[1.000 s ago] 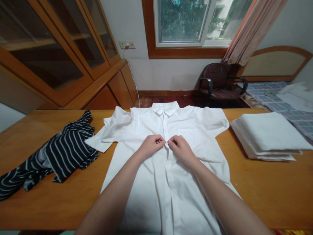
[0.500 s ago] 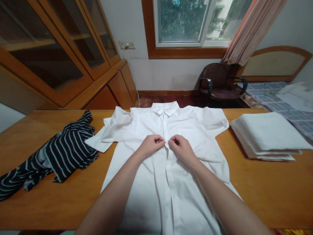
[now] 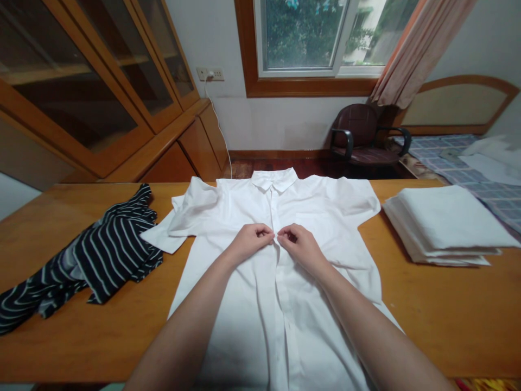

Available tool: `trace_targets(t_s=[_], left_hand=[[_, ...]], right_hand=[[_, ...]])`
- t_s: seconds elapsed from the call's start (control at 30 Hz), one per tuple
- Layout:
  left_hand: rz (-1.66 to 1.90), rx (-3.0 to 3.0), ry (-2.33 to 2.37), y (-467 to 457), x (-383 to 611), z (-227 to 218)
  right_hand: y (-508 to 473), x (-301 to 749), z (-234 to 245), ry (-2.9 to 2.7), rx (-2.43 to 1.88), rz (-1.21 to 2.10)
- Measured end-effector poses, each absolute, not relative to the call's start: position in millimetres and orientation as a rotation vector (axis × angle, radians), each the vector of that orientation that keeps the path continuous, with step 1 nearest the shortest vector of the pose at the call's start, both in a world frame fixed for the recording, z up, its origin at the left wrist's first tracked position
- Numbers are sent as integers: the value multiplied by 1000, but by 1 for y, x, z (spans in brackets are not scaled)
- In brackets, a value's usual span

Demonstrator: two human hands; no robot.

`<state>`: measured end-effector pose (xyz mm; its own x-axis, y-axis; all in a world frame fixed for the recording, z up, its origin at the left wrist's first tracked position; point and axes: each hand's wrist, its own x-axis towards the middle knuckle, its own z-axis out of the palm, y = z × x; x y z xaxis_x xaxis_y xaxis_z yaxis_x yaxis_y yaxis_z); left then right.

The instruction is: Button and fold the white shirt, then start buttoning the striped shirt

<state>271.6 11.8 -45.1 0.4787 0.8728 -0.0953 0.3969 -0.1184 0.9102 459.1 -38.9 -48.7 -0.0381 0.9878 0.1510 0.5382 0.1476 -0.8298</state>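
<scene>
A white short-sleeved shirt [image 3: 317,206] lies face up on the wooden table, its collar at the far edge and its front placket running toward me. At the placket, around chest height, my left hand [image 3: 255,238] pinches the shirt's front edge. Facing it from the other side, my right hand [image 3: 298,241] pinches the placket too, its fingertips almost touching those of the left. The button between them is hidden by my fingers or too small to make out. Below my hands the two front edges lie loosely overlapped, with a fold between them.
On the left of the wooden table [image 3: 439,315] lies a crumpled black-and-white striped garment [image 3: 118,244], touching a white cloth corner [image 3: 165,234] by the sleeve. Folded white cloths [image 3: 448,222] are stacked at the right. Beyond stand a chair [image 3: 360,136], a bed [image 3: 456,157] and a glass-door cabinet [image 3: 163,125].
My right hand's fingertips have shifted slightly left, closer to my left fingertips, and the small white spot between them is now covered. The shirt lies as before.
</scene>
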Motion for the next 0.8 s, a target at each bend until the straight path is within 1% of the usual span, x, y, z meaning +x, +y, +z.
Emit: trace_targets(t_s=[0.8], left_hand=[[583,1759,1064,12,271,-44]], right_hand=[[-40,458,-56,-1618,-1471,782]])
